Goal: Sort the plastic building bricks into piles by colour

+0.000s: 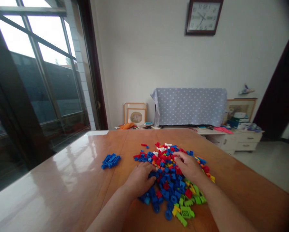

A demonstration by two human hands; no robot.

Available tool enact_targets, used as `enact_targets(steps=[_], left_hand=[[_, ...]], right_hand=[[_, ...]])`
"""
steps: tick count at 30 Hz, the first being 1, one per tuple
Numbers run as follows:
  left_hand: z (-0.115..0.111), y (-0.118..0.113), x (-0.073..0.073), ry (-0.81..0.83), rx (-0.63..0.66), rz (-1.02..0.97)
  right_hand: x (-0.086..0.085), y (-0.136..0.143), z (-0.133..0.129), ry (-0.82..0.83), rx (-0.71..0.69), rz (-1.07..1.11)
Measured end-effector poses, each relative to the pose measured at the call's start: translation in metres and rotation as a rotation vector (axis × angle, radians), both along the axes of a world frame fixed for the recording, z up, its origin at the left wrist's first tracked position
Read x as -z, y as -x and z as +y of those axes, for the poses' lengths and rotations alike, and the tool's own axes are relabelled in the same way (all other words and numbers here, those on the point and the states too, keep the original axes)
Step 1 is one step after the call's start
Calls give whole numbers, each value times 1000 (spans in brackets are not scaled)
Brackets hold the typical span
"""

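Observation:
A large pile of loose building bricks in blue, red, green, yellow, orange and white lies on the wooden table. At the pile's left edge rests my left hand, its fingers curled over blue bricks; whether it grips one is hidden. My right hand reaches over the upper right part, fingers bent down among red and blue bricks, fingertips partly hidden. A separate cluster of blue bricks sits to the left of the pile.
A few small red and blue pieces lie behind the pile. Beyond the table's far edge stand a cloth-covered object, framed pictures and a white cabinet. Windows are on the left, and a clock hangs on the wall.

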State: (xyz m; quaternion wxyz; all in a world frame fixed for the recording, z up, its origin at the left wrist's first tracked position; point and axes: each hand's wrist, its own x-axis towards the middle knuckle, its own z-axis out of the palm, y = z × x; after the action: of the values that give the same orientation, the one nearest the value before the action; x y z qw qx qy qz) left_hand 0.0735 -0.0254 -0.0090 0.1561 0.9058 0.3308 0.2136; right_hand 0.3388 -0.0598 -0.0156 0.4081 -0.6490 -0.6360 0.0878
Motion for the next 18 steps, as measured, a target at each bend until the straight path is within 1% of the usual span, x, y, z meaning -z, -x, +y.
enact_targets(steps=[2,4,9,11,14,16,18], left_hand=[[3,1,0,3,-15,5],[6,2,2,4,-33,-9],[14,5,10,-7,-69,-90],[16,7,12,-4,-85,-112],[18,7,14,9,-94,-121],[18,6,14,18,-83,-126],[17,5,14,25,-59,-135]], right_hand=[[-4,-10,-4,47,34,-3],[-6,-18,-11,127,15,-5],[-8,-25,-31,399,-213,-22],[-7,-22,-34,441,-232,-39],[-6,-10,-30,386,-211,-129],[-6,1,-26,300,-207,-158],[-6,11,-23,212,-198,-139]])
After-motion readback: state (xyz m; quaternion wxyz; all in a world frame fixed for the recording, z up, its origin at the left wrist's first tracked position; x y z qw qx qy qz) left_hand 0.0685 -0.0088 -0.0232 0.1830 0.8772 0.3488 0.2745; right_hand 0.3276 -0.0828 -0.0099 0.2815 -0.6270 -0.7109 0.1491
